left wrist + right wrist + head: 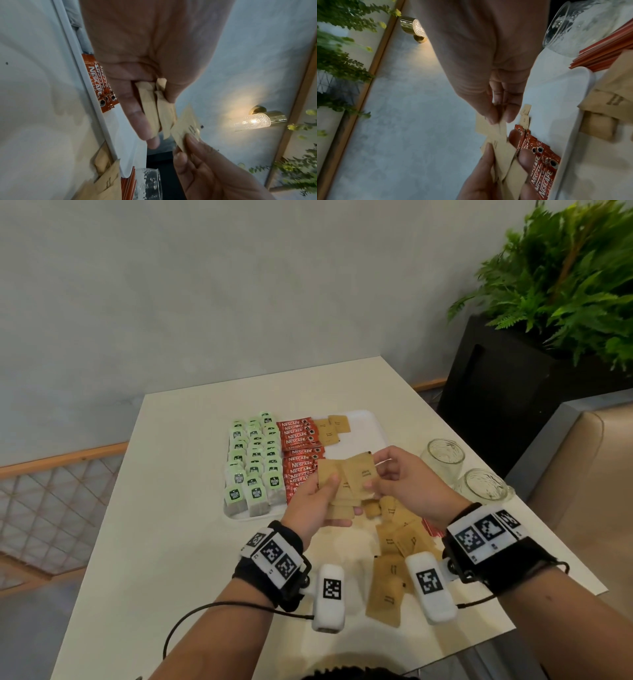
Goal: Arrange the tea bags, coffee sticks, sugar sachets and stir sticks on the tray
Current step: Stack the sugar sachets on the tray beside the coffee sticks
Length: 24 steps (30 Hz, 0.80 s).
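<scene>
Two hands were in view: the left hand (320,501) gripped a fan of brown sugar sachets (337,479), at least three though the overlap hid an exact count, and the right hand (402,477) pinched one sachet (363,474). Beyond that grip lay four placed sachets (330,428). Right of it stood two glass jars (445,455). One tray (363,422) lay beneath.

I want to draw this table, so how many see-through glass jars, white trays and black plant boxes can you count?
Clear glass jars: 2
White plastic tray: 1
Black planter box holding a green fern: 1
Total: 4
</scene>
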Tool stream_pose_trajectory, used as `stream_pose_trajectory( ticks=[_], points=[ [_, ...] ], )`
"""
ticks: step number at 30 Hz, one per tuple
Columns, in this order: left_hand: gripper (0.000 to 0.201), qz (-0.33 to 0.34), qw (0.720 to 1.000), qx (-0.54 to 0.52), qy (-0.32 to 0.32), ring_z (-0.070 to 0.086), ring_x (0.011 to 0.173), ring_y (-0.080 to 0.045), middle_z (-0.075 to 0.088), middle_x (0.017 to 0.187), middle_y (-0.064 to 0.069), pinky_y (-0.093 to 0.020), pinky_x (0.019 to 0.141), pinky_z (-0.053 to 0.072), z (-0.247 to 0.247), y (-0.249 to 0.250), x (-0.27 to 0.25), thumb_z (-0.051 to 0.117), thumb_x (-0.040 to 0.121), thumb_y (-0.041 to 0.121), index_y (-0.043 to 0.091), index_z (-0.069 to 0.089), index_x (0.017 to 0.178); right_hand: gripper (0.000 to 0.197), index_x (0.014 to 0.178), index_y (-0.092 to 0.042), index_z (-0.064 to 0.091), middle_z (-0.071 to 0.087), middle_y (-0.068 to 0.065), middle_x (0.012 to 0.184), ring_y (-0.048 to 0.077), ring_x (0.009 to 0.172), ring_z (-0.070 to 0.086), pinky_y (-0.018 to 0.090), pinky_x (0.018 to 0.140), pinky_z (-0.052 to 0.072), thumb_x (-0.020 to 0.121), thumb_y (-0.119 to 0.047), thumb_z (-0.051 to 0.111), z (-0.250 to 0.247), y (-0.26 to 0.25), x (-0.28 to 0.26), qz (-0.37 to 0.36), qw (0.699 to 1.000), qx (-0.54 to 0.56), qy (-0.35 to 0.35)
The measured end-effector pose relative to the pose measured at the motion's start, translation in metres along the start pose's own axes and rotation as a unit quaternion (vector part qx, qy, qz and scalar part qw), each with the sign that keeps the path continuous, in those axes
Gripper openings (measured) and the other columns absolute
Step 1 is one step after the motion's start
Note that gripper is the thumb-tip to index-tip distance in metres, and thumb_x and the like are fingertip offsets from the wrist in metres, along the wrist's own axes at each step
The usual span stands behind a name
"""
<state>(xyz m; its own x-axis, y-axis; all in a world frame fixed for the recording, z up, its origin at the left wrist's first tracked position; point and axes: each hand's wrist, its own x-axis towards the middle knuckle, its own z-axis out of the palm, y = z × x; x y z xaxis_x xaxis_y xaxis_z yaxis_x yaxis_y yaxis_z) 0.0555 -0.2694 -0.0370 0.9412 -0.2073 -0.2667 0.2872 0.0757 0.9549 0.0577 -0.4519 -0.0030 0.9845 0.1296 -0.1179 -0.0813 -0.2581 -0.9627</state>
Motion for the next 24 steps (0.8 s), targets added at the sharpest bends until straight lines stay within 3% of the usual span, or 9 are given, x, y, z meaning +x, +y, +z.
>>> stream_pose_trajectory(
  ticks=[2,4,6,8,11,17,20,24],
  points=[
    [0.022,-0.008,1.000,-0.011,0.013,0.074,0.076,-0.028,0.074,0.103,-0.011,-0.034,0.058,0.061,-0.004,0.003,0.001,0.047,0.103,0.026,0.019,0.056,0.122,0.021,0.108,-0.006,0.056,0.068,0.019,0.096,0.027,0.081,0.063,0.041,0.077,0.055,0.088,-0.004,0.065,-0.002,-0.002,0.004,0.005,1.000,-0.008,0.004],
    [0.022,-0.016,1.000,-0.006,0.016,0.073,0.071,-0.024,0.074,0.099,-0.009,-0.035,0.057,0.061,-0.008,0.005,0.002,0.048,0.103,0.024,0.015,0.056,0.121,0.013,0.106,-0.014,0.063,0.068,0.017,0.101,0.021,0.083,0.061,0.036,0.074,0.053,0.094,-0.011,0.059,-0.003,-0.005,0.006,-0.006,0.999,-0.044,-0.027],
    [0.022,-0.021,1.000,0.010,0.018,0.072,0.071,-0.020,0.072,0.098,-0.007,-0.036,0.055,0.060,-0.011,0.007,0.004,0.048,0.102,0.021,0.015,0.056,0.122,0.017,0.106,-0.022,0.068,0.067,0.012,0.100,0.015,0.082,0.059,0.031,0.072,0.052,0.095,-0.014,0.058,-0.005,-0.008,0.008,-0.025,0.993,-0.086,-0.081],
    [0.025,-0.024,0.999,0.025,0.017,0.071,0.080,-0.022,0.069,0.108,-0.009,-0.036,0.056,0.060,-0.013,0.008,0.006,0.049,0.102,0.020,0.016,0.055,0.126,0.021,0.105,-0.026,0.070,0.065,0.008,0.088,0.015,0.074,0.057,0.032,0.071,0.051,0.089,-0.014,0.067,-0.008,-0.014,0.013,-0.039,0.982,-0.139,-0.120],
    [0.022,-0.020,0.999,0.048,-0.001,0.070,0.086,-0.023,0.069,0.109,-0.008,-0.035,0.060,0.061,-0.016,0.011,0.006,0.050,0.101,0.019,0.022,0.057,0.122,0.028,0.096,-0.018,0.067,0.065,0.001,0.075,0.012,0.063,0.057,0.031,0.065,0.052,0.075,-0.008,0.081,-0.010,-0.026,0.023,-0.026,0.974,-0.180,-0.137],
    [0.018,-0.029,0.997,0.055,-0.045,0.072,0.079,-0.020,0.072,0.097,-0.004,-0.036,0.062,0.061,-0.021,0.015,0.008,0.054,0.099,0.019,0.024,0.064,0.113,0.035,0.099,-0.014,0.062,0.073,0.007,0.081,0.009,0.064,0.061,0.022,0.063,0.051,0.072,-0.008,0.084,-0.005,-0.035,0.052,-0.041,0.976,-0.181,-0.116],
    [0.014,-0.005,0.997,0.057,-0.052,0.073,0.080,-0.016,0.074,0.093,0.002,-0.035,0.064,0.061,-0.022,0.016,0.012,0.061,0.096,0.024,0.025,0.064,0.110,0.035,0.101,-0.011,0.063,0.071,0.008,0.078,0.009,0.061,0.060,0.023,0.063,0.051,0.072,-0.005,0.083,0.001,-0.033,0.065,-0.050,0.982,-0.152,-0.102],
    [0.025,0.015,0.999,0.048,-0.022,0.072,0.084,-0.018,0.073,0.103,-0.002,-0.033,0.062,0.060,-0.025,0.018,0.028,0.063,0.094,0.022,0.023,0.061,0.119,0.038,0.106,-0.007,0.062,0.066,0.010,0.080,0.012,0.064,0.060,0.023,0.063,0.053,0.073,-0.007,0.082,0.008,-0.027,0.082,-0.043,0.992,-0.104,-0.052]
  ],
)
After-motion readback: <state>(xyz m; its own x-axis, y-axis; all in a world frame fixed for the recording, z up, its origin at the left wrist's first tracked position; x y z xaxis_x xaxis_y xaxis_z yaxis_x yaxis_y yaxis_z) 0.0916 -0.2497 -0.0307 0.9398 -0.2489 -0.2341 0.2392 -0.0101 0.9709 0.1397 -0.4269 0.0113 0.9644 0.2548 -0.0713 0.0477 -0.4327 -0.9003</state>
